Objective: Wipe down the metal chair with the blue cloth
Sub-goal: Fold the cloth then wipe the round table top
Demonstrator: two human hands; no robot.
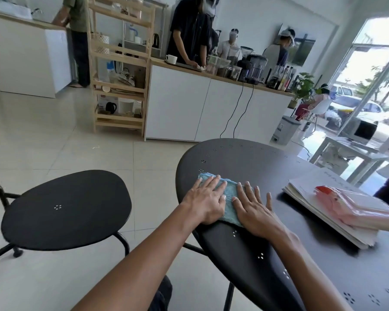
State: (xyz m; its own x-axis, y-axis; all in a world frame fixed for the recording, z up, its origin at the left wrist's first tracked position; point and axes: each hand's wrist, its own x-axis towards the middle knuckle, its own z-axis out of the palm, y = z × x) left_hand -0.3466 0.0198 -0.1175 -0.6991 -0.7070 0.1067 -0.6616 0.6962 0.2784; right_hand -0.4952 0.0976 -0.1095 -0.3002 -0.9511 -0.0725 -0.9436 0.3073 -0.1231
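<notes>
Cloth: the blue cloth lay folded on the black table, near its left edge.
Left hand: I had it flat, fingers spread, pressing the cloth, gripping nothing.
Right hand: likewise flat, palm half on the cloth, half on the table.
Chair: the metal chair stood left of the table, untouched.
Advice: I judged the cloth should be gathered into one hand, then carried to the seat, wiping in overlapping strokes.

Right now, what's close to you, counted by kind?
Hands: 2, left hand and right hand, both flat on the cloth
Blue cloth: 1
Black metal chair: 1
Black table: 1
Stack of papers: 1
Pink plastic packet: 1
Total: 7
</notes>
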